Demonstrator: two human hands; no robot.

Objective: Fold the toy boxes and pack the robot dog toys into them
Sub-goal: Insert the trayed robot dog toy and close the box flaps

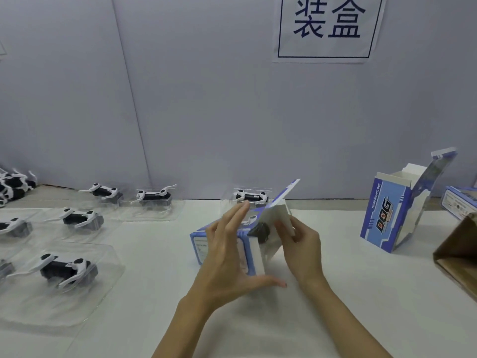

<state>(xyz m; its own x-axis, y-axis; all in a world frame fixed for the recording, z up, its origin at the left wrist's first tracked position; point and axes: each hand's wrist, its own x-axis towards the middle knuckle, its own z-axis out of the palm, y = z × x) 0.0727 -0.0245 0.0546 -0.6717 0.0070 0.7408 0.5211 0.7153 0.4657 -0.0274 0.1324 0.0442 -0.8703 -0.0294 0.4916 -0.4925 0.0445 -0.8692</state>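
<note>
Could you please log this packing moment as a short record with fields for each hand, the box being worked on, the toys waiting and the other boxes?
left hand: left hand grips the lying box, thumb under its near end, fingers over the top
right hand: right hand pinches the white end flap
box state: end open, a dark toy part showing inside
waiting toys: robot dogs in clear trays on the left
other boxes: upright box with lid open, on the right; brown carton at the right edge
</note>
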